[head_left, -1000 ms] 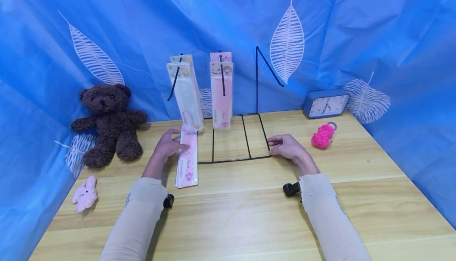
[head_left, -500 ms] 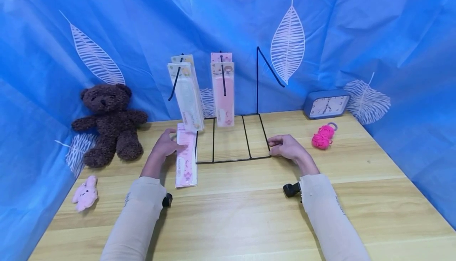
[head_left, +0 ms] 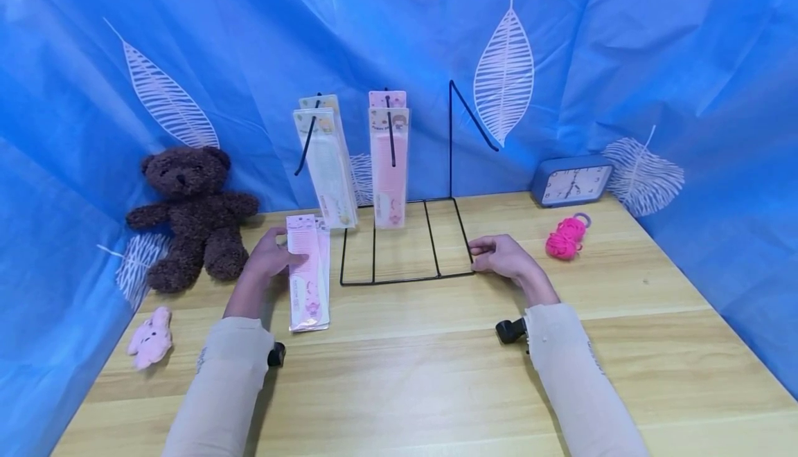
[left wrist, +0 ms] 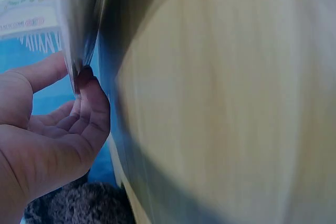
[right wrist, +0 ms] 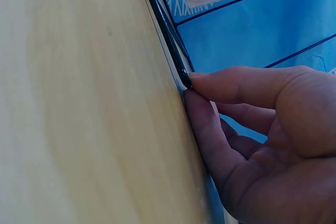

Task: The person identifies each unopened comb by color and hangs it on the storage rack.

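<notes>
My left hand (head_left: 268, 257) pinches a few packaged pink combs (head_left: 304, 273) between thumb and fingers, left of the black wire rack (head_left: 405, 280). The front pack partly covers those behind it. In the left wrist view, the packs (left wrist: 79, 19) appear edge-on between thumb and fingertips. At the rack's front right corner, my right hand (head_left: 501, 256) pinches the wire; the right wrist view shows thumb and forefinger at the dark rod (right wrist: 167, 27). Pale packaged combs (head_left: 330, 173) hang from the rack's left hook and pink ones (head_left: 391, 173) from its middle hook.
A third hook (head_left: 474, 116) rises at the rack's right. Along the left sit a brown teddy bear (head_left: 196, 214) and a small pink plush (head_left: 152, 339). A blue clock (head_left: 572, 181) and pink yarn (head_left: 566, 238) lie right. Blue cloth (head_left: 424, 21) hangs behind the table.
My left hand has moved left with the pink comb packs, from the rack's left edge to beside it. The packs on the middle hook sway slightly. My right hand stays put.
</notes>
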### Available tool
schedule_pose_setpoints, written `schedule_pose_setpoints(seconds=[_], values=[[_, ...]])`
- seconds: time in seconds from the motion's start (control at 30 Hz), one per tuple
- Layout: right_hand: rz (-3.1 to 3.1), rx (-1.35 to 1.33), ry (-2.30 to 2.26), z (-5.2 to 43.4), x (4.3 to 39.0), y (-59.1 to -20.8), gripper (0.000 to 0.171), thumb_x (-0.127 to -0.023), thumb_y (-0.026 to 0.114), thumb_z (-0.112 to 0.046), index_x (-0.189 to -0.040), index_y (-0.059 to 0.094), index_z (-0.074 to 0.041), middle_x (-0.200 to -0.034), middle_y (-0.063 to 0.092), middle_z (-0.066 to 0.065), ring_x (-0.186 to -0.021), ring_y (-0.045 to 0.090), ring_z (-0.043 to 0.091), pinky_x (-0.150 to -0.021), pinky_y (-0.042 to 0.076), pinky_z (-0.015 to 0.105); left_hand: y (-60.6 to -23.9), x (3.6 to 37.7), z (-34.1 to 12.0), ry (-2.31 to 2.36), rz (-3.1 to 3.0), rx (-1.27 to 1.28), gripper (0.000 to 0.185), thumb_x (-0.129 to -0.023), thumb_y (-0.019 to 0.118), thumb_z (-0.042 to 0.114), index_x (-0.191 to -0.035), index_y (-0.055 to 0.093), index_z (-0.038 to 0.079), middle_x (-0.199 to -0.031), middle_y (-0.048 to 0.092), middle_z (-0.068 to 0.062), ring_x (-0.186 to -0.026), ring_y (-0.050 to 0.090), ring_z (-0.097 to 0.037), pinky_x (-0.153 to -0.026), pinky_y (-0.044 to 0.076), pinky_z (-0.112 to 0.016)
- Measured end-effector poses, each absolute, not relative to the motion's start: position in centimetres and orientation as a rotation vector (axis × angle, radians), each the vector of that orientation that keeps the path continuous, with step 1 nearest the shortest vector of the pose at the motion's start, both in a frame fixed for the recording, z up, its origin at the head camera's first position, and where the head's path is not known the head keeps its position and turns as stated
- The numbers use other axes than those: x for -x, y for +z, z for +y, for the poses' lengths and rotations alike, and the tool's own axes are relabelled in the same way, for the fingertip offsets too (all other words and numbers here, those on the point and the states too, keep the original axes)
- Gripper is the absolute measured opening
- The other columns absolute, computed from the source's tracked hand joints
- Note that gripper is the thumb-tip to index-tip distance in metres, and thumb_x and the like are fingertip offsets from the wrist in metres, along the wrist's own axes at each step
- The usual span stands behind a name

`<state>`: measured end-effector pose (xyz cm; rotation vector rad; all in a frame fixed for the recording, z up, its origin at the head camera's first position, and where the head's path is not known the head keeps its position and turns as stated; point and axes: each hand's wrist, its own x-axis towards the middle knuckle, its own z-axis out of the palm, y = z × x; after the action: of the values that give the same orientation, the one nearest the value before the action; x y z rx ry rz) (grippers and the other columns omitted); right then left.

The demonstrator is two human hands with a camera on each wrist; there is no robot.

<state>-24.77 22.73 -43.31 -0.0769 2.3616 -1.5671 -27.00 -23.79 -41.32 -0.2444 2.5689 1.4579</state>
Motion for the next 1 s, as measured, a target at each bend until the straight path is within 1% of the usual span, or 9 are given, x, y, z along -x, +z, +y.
schedule_pose_setpoints(seconds=[0.13, 0.23, 0.33, 0.43, 0.5, 0.6, 0.8, 0.9, 1.0], values=[[2.357, 0.074, -1.576, 22.8, 24.8, -43.3, 0.065, -0.085, 0.071, 0.006, -0.144, 0.046, 0.011, -0.134, 0.054, 0.026, -0.116, 0.055, 0.032, -0.102, 0.048, 0.037, -41.2, 27.0, -24.5, 1.529, 2.571, 0.240, 0.090, -0.090, 0.073, 0.000, -0.158, 0.014, -0.003, -0.121, 0.058, -0.031, -0.082, 0.065, -0.021, -0.069, 0.053, -0.031], [2.358, 0.076, -1.578, 22.8, 24.8, -43.3, 0.065, -0.084, 0.071, 0.006, -0.144, 0.046, 0.011, -0.133, 0.054, 0.026, -0.115, 0.055, 0.032, -0.101, 0.049, 0.036, -40.9, 26.8, -24.8, 1.600, 2.568, 0.247, 0.089, -0.092, 0.069, -0.002, -0.160, 0.011, 0.001, -0.115, 0.056, -0.027, -0.076, 0.064, -0.019, -0.065, 0.055, -0.032], [2.370, 0.082, -1.567, 22.8, 24.8, -43.4, 0.064, -0.084, 0.071, 0.006, -0.143, 0.046, 0.011, -0.133, 0.055, 0.025, -0.115, 0.056, 0.032, -0.101, 0.048, 0.037, -40.6, 26.7, -25.0, 1.664, 2.566, 0.268, 0.088, -0.095, 0.065, 0.000, -0.162, 0.009, 0.008, -0.114, 0.052, -0.023, -0.078, 0.063, -0.021, -0.067, 0.056, -0.035], [2.369, 0.080, -1.562, 22.8, 24.8, -43.4, 0.064, -0.084, 0.071, 0.006, -0.143, 0.047, 0.011, -0.132, 0.055, 0.025, -0.115, 0.056, 0.031, -0.102, 0.047, 0.039, -40.1, 26.5, -25.0, 1.718, 2.573, 0.285, 0.086, -0.098, 0.063, 0.004, -0.162, 0.007, 0.011, -0.116, 0.053, -0.021, -0.081, 0.062, -0.023, -0.070, 0.055, -0.037], [2.368, 0.080, -1.560, 22.8, 24.8, -43.4, 0.064, -0.084, 0.071, 0.006, -0.144, 0.047, 0.010, -0.132, 0.055, 0.025, -0.115, 0.056, 0.031, -0.103, 0.047, 0.039, -39.8, 26.4, -25.0, 1.751, 2.583, 0.301, 0.083, -0.099, 0.062, 0.006, -0.162, 0.009, 0.012, -0.116, 0.054, -0.019, -0.082, 0.062, -0.022, -0.069, 0.054, -0.037], [2.368, 0.077, -1.560, 22.8, 24.8, -43.4, 0.064, -0.084, 0.071, 0.005, -0.143, 0.047, 0.010, -0.132, 0.055, 0.025, -0.115, 0.056, 0.031, -0.103, 0.047, 0.040, -39.4, 26.3, -25.0, 1.796, 2.604, 0.338, 0.074, -0.101, 0.061, 0.009, -0.161, 0.018, 0.012, -0.114, 0.054, -0.014, -0.082, 0.059, -0.019, -0.066, 0.051, -0.032], [2.379, 0.085, -1.548, 22.7, 24.8, -43.5, 0.064, -0.085, 0.072, 0.004, -0.143, 0.047, 0.010, -0.132, 0.056, 0.025, -0.115, 0.056, 0.032, -0.103, 0.047, 0.040, -38.4, 25.9, -24.8, 1.936, 2.607, 0.379, 0.049, -0.102, 0.059, 0.013, -0.145, 0.036, 0.011, -0.108, 0.055, -0.006, -0.084, 0.057, -0.016, -0.066, 0.046, -0.027], [2.383, 0.086, -1.547, 22.7, 24.8, -43.5, 0.064, -0.084, 0.072, 0.004, -0.143, 0.048, 0.010, -0.132, 0.056, 0.025, -0.115, 0.056, 0.032, -0.103, 0.047, 0.040, -37.8, 25.5, -24.7, 2.045, 2.589, 0.314, 0.038, -0.103, 0.057, 0.013, -0.136, 0.039, 0.013, -0.107, 0.054, -0.003, -0.089, 0.054, -0.014, -0.070, 0.046, -0.024], [2.378, 0.084, -1.556, 22.8, 24.8, -43.5, 0.064, -0.084, 0.072, 0.005, -0.143, 0.048, 0.010, -0.132, 0.056, 0.025, -0.115, 0.056, 0.032, -0.103, 0.047, 0.040, -37.0, 25.1, -24.4, 2.163, 2.564, 0.223, 0.030, -0.104, 0.053, 0.011, -0.130, 0.039, 0.016, -0.113, 0.055, -0.005, -0.096, 0.054, -0.014, -0.077, 0.047, -0.023]])
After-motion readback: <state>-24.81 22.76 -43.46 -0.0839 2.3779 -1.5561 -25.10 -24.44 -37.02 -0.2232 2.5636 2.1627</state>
